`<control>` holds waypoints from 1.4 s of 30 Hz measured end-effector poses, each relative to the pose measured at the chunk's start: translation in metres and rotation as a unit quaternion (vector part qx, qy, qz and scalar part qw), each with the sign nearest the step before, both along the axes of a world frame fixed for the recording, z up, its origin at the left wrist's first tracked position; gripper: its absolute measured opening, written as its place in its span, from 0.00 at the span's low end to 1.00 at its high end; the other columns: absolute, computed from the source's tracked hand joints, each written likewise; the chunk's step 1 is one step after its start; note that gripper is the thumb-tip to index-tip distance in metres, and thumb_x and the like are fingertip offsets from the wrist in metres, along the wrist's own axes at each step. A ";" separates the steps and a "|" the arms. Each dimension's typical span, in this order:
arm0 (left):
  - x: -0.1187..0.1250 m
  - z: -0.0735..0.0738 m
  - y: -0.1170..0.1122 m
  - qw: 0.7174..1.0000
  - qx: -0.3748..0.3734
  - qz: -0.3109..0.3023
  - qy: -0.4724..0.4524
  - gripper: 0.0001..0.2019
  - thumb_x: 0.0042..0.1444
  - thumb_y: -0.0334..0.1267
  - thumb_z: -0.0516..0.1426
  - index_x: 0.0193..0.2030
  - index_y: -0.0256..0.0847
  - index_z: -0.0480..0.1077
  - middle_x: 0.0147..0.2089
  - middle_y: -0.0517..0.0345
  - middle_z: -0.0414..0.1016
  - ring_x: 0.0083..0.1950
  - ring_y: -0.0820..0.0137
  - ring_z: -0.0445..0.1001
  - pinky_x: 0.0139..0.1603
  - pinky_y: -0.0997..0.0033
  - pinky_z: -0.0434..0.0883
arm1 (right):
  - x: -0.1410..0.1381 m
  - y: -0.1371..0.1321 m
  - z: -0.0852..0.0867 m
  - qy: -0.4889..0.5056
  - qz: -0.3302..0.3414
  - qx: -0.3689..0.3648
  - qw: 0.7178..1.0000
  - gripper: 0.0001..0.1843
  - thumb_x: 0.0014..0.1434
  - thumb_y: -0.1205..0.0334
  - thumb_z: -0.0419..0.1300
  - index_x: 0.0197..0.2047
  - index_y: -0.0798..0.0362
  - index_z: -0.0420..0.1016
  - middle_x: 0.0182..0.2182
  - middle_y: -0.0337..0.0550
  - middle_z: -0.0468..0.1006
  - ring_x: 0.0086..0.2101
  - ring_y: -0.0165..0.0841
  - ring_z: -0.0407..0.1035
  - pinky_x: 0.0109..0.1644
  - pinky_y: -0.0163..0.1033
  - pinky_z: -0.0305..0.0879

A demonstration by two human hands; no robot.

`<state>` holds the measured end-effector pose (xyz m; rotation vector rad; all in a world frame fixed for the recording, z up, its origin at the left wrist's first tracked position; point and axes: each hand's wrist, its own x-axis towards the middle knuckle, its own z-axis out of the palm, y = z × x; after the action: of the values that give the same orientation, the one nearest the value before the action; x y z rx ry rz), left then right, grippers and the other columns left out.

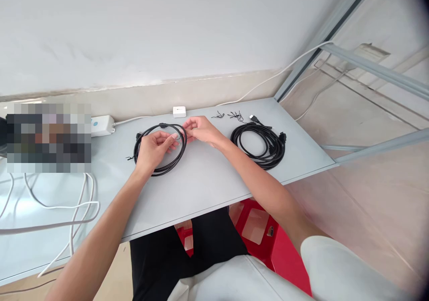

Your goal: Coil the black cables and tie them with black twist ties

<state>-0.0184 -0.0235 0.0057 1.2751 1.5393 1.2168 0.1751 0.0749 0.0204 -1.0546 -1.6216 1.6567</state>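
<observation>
A coiled black cable (pixel 181 156) lies on the light grey tabletop in front of me. My left hand (pixel 154 148) reaches over the coil's left side, its fingers curled inside the loop and thumb pointing at the right-hand strands. At the coil's upper right edge, my right hand (pixel 200 130) is closed in a pinch. What looks like a thin black twist tie passes between the fingertips of both hands there; fingers partly hide it. Another twist tie (pixel 130 158) sticks out at the coil's left, near a black connector partly behind my left hand.
To the right lies a second, thicker bundle of black cables (pixel 279 153) with a USB plug (pixel 254 119). Loose black twist ties (pixel 236 115) sit behind it. A small white box (pixel 179 111) and white power strip (pixel 102 126) stand by the wall. White cords (pixel 72 206) cross the left side.
</observation>
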 end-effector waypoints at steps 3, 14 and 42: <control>0.001 0.000 0.000 1.000 0.006 0.005 0.002 0.21 0.61 0.58 0.72 0.37 0.40 0.80 0.37 0.48 0.87 0.35 0.66 0.81 0.36 0.68 0.75 | -0.001 0.001 -0.007 -0.040 -0.017 0.091 0.995 0.07 0.66 0.70 0.71 0.44 0.53 0.78 0.31 0.39 0.84 0.32 0.33 0.81 0.39 0.38 0.80; -0.003 -0.005 0.001 1.000 0.018 -0.005 0.021 0.18 0.58 0.53 0.72 0.43 0.40 0.83 0.41 0.48 0.88 0.44 0.60 0.86 0.43 0.65 0.81 | 0.004 0.005 -0.010 -0.127 0.039 0.278 0.951 0.15 0.66 0.75 0.61 0.48 0.54 0.87 0.36 0.41 0.88 0.36 0.32 0.81 0.47 0.36 0.73; 0.003 -0.018 -0.002 0.926 0.121 -0.058 0.353 0.16 0.71 0.40 0.56 0.55 0.43 0.84 0.51 0.45 0.83 0.51 0.54 0.81 0.47 0.58 0.74 | 0.009 0.004 -0.009 -0.290 0.072 0.383 0.874 0.17 0.74 0.73 0.57 0.54 0.52 0.87 0.52 0.52 0.86 0.49 0.42 0.78 0.53 0.42 0.68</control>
<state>-0.0158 -0.0251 -0.0120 2.0988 1.7923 0.9304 0.1844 0.0788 0.0110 -1.0420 -2.4886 0.6108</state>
